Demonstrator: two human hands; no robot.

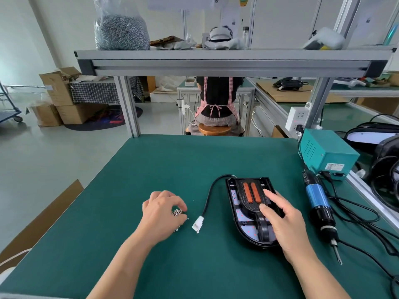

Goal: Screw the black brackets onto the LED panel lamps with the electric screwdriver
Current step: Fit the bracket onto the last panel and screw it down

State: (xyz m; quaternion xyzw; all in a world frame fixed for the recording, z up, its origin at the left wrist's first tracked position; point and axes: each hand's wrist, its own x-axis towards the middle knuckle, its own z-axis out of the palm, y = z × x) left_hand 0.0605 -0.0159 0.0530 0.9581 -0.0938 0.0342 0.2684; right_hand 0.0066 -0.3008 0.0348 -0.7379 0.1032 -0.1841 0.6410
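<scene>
Green surface [172, 165] carries the electric screwdriver [318, 199] lying lengthwise, tip nearest us, just right of the flat right hand [287, 223] pressing the black bracket [248, 209], while the left hand [160, 212] pinches screws [177, 212].

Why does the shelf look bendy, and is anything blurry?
Head view: the wide lens bows the shelf and the table edge; the screws by the left hand look sharp; the white object on the shelf is smeared; shadows are faint.

Left hand [163, 212] lies palm down, fingers curled round screws [177, 213]. Right hand [282, 221] lies flat, fingers straight and spread.
</scene>
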